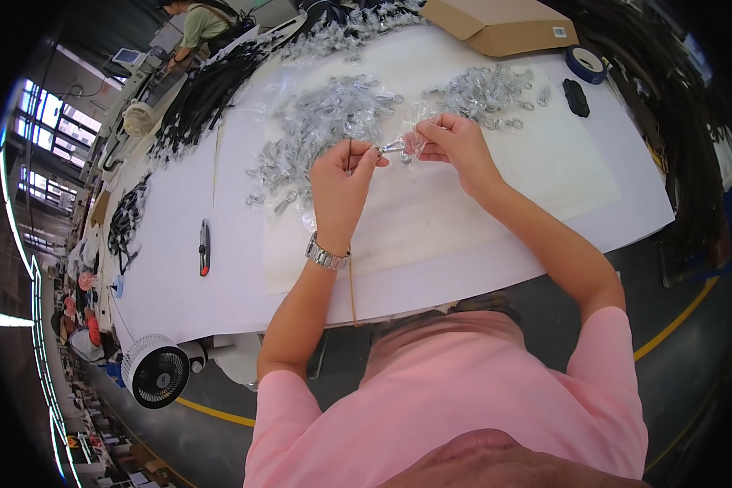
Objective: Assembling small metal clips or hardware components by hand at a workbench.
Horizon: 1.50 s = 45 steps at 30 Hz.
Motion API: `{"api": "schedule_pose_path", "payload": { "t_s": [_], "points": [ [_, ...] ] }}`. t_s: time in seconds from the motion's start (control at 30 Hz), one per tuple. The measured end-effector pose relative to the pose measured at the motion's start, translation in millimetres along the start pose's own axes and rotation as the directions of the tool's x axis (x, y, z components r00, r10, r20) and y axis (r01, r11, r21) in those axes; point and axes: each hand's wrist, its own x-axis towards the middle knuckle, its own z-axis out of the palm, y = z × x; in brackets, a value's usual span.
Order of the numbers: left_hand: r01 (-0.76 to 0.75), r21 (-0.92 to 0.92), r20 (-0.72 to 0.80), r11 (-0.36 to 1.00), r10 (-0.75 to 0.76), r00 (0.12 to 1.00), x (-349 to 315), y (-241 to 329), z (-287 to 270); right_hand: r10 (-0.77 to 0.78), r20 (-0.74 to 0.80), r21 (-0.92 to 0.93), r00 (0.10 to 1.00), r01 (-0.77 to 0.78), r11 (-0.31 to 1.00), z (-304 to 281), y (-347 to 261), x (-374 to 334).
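Observation:
Over the middle of the table, my left hand (343, 175) pinches one end of a small shiny metal clasp (393, 148). A thin dark strip or tool also shows between its fingers, too small to name. Opposite it, my right hand (455, 145) has its fingers closed on a crinkled clear plastic wrapper (415, 140) around the clasp's other end. Just beyond and left of my hands lies a pile of metal clasps in clear wrappers (325, 114). Another, smaller pile of metal clasps (484, 91) sits beyond my right hand.
A utility knife (204, 248) lies at the left of the white table (244, 276). Black straps (211, 89) are bunched at the far left. A cardboard box (504, 28), tape roll (586, 65) and black case (576, 98) are far right. A fan (159, 370) stands beside the near-left edge.

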Motion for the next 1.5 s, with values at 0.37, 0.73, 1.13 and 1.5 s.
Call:
{"api": "schedule_pose_path", "payload": {
  "t_s": [0.37, 0.73, 1.13, 1.5],
  "points": [
    [-0.255, 0.133, -0.116, 0.958, 0.271, 0.955, -5.0, -13.2, 16.6, 0.071, 0.080, 0.072, 0.994, -0.077, 0.994, 10.5, -4.4, -12.9],
    [-0.299, 0.273, 0.037, 0.914, 0.300, 0.953, -7.2, -12.8, 19.3, 0.131, 0.131, 0.147, 0.983, -0.150, 0.978, 3.4, -0.9, -9.4],
    [-0.183, 0.110, 0.068, 0.977, 0.177, 0.982, -17.5, 7.6, 15.5, 0.085, 0.029, 0.108, 0.996, -0.087, 0.990, 0.1, -4.2, -4.5],
    [-0.199, 0.171, -0.036, 0.965, 0.208, 0.978, -12.1, -1.2, 9.3, 0.066, 0.102, 0.081, 0.993, -0.074, 0.994, 0.2, -0.7, -3.2]
  ]
}}
